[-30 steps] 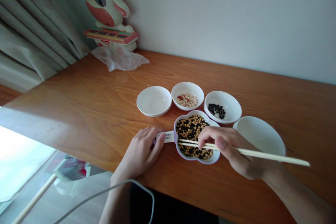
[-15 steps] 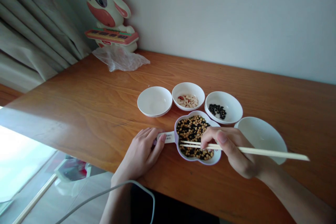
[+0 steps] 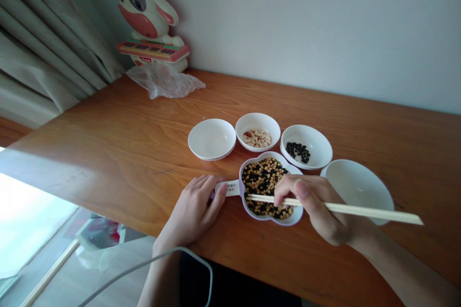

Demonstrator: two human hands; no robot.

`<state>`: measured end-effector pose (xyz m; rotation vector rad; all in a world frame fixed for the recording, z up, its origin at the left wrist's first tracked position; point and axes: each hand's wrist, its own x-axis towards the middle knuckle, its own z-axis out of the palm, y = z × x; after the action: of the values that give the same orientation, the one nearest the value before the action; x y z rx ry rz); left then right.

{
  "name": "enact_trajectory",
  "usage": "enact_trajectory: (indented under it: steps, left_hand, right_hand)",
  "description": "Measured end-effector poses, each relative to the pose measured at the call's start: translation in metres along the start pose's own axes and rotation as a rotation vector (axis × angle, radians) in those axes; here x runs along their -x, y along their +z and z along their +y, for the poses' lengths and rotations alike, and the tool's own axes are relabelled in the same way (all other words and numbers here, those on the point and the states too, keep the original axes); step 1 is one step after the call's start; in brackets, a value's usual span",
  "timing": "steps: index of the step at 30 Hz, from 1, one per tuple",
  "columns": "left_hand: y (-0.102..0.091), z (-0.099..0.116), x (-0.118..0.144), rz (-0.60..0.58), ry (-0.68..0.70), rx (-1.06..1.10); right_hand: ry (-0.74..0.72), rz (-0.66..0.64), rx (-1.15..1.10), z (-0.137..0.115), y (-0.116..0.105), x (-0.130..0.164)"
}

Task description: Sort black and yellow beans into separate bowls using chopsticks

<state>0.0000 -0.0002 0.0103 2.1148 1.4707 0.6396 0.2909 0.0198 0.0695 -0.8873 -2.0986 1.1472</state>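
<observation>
My left hand [image 3: 196, 206] is closed on the handle of a purple-rimmed, flower-shaped dish [image 3: 242, 201] at the table's near side. Mixed black and yellow beans [image 3: 264, 177] cover the dish's bottom. My right hand [image 3: 317, 206] grips a pair of pale chopsticks [image 3: 360, 209], whose tips lie close together over the beans near the handle side. Whether a bean is between the tips is too small to tell. Behind the dish stand a white bowl of peanut pieces [image 3: 258, 138] and a white bowl with black beans [image 3: 298, 152].
An empty white bowl [image 3: 212, 139] stands at the left of the row. Another white bowl [image 3: 356, 182] is partly behind my right hand. A cow-shaped toy keyboard [image 3: 151, 24] and a clear plastic bag [image 3: 165, 81] occupy the far left corner. A grey cable [image 3: 144, 264] crosses my left forearm.
The chopstick tips have come together over the beans, and their rear ends have dropped slightly. My left hand still holds the dish handle.
</observation>
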Motion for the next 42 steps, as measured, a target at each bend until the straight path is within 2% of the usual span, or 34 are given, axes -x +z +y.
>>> enact_trajectory:
  steps: [8,17,34,38,42]
  left_hand:
    - [0.0,0.001,0.0,0.003,0.009,0.005]
    - [0.0,0.0,0.0,-0.012,-0.011,0.012]
    - [0.0,0.0,0.0,-0.011,0.001,0.023]
    - [0.0,0.0,0.001,-0.011,-0.003,0.027]
    - [0.0,0.001,0.001,0.003,0.001,0.03]
  right_hand:
    - [0.02,-0.026,0.015,-0.004,-0.007,0.001]
    - [0.107,0.037,0.075,-0.001,0.002,0.001]
    - [0.058,0.117,-0.032,0.006,0.008,0.001]
    - [0.041,0.111,-0.021,0.003,0.002,0.003]
    - [0.019,0.183,-0.023,0.005,-0.019,0.01]
